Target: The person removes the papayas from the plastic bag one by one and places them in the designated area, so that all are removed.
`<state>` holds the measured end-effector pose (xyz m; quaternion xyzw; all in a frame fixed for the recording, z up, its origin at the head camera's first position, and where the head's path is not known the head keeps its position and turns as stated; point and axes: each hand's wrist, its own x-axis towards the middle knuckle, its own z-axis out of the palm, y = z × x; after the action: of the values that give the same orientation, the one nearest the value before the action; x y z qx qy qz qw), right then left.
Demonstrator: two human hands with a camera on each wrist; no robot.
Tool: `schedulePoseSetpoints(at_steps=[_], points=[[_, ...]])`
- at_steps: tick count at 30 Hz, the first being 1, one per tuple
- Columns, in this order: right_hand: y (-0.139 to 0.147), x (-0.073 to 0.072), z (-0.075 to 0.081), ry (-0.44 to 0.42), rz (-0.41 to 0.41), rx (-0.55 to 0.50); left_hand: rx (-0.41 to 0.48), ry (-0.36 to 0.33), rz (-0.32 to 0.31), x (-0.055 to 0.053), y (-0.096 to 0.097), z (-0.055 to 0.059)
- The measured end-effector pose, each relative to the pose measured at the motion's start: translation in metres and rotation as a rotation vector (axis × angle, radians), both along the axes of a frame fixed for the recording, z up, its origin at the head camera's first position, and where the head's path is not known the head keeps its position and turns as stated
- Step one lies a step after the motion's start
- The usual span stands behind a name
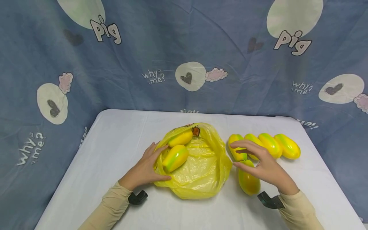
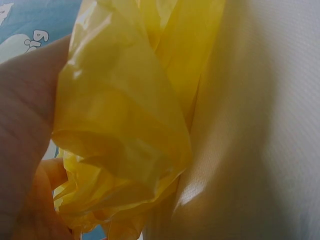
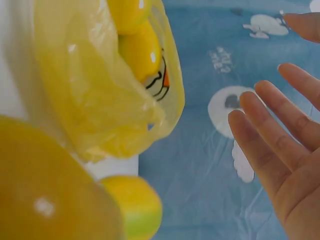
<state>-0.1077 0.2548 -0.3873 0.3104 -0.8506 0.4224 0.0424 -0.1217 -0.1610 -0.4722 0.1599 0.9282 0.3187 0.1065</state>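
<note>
A yellow plastic bag (image 1: 198, 188) stands with its mouth spread wide on the white table. Inside it, on the left, lie a yellow-green mango (image 1: 176, 158) and another mango (image 1: 181, 138) behind it. My left hand (image 1: 146, 169) holds the bag's left side, thumb along the front rim and fingers around the edge. Crinkled bag plastic (image 2: 125, 110) fills much of the left wrist view beside the palm. To the right of the bag, my right hand (image 1: 263, 161) hovers over a near mango (image 1: 249, 182), fingers spread and nothing in them; its fingers (image 3: 265, 145) look straight in the right wrist view.
Several more mangoes (image 1: 287, 146) sit in a row at the right, behind the right hand. The white tablecloth (image 1: 120, 134) reaches back to a blue patterned curtain (image 1: 161, 38). A dark wrist mount (image 1: 270, 200) is on the right forearm.
</note>
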Motion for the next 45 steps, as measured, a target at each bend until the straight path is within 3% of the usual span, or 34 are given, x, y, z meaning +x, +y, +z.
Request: schedulePoseSetpoints(at_steps=[11,22,45], points=[[-0.029,-0.016,0.010,-0.104,0.117,0.044,0.008,0.002,-0.001,0.000,-0.001,0.000],[-0.066,-0.035,0.014,-0.064,0.279,0.107,0.007,-0.001,0.000,0.001,-0.001,0.000],[-0.123,-0.069,0.008,-0.118,0.418,0.256,0.012,-0.006,-0.008,0.001,-0.001,0.002]])
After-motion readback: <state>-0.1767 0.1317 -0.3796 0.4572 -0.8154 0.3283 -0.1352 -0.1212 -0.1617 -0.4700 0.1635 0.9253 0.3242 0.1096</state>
